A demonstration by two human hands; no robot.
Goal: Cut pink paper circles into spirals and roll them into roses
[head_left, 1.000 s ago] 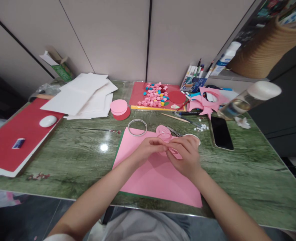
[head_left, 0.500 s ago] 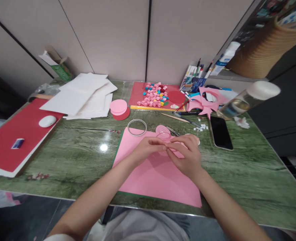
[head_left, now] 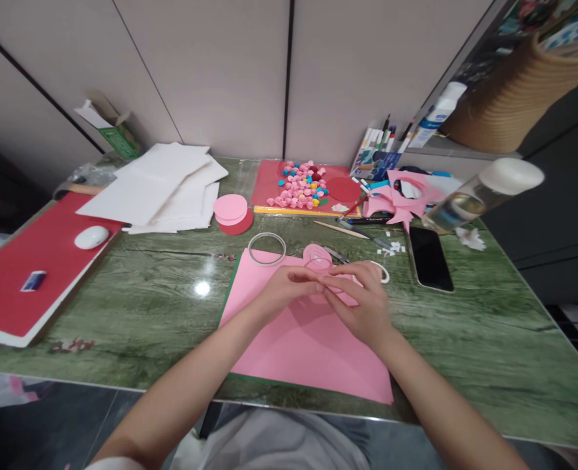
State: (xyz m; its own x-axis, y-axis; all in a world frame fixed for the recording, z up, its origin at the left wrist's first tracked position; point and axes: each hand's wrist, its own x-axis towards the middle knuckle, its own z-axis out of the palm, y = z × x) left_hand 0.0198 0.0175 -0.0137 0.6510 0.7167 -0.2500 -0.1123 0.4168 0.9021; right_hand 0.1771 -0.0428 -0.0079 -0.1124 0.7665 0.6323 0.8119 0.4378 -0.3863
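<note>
Both hands meet over a matte pink paper sheet (head_left: 303, 346) that lies flat on the glossy green, marble-veined table (head_left: 137, 307); the left hand (head_left: 284, 290) and the right hand (head_left: 362, 300) have their fingertips pinched together on a narrow pink paper strip (head_left: 329, 285), thin and curling, held just above the sheet; the strip runs to one spiral-cut pink coil (head_left: 317, 256) lying just beyond the fingers. Beyond the left hand lies one clear, round tape ring (head_left: 267, 248); a second white ring (head_left: 380, 269) shows partly behind the right hand. Farther beyond the hands sits a heap of small rolled paper buds (head_left: 301, 186), mostly pink with a few blue and yellow, too many to count, on one red sheet. To the right of the right hand lies one flat black phone (head_left: 430, 258), smooth and rectangular. Well to the left are loose white sheets (head_left: 162, 186), one stack of pink and red paper discs (head_left: 233, 212), and one smooth white oval mouse (head_left: 91, 237) on a red board (head_left: 34, 274).
</note>
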